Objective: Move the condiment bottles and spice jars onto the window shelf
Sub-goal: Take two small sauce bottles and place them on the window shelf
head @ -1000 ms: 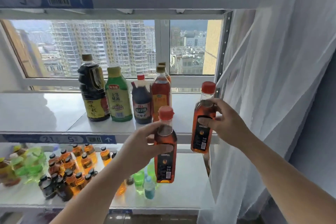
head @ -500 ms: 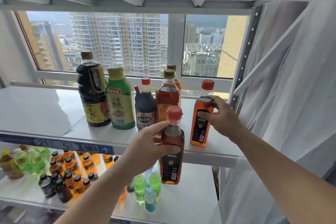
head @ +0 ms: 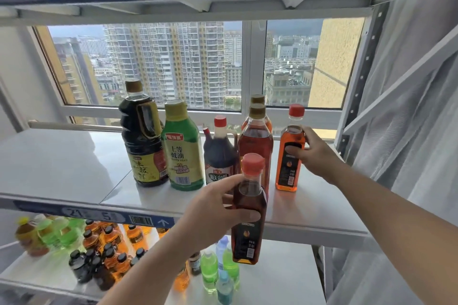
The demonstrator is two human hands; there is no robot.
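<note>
An upright red-capped bottle (head: 247, 242), gripped in the curled fingers (head: 229, 185) of the left hand (head: 210, 210), hangs just before the front edge of the shelf (head: 74, 163). Its base is below shelf level, so it must likely rise, then go forward. The right hand (head: 317, 153) clasps a second bottle (head: 288, 176) standing near the shelf's right end.

We see 2 arms, both bare from the picture's edge to the fingertips. The left hand (head: 213, 208) and left forearm (head: 148, 267) are uncovered, as are the right hand (head: 314, 153) and right forearm (head: 396, 213). The left thumbnail (head: 255, 216) is short and plain.
</note>
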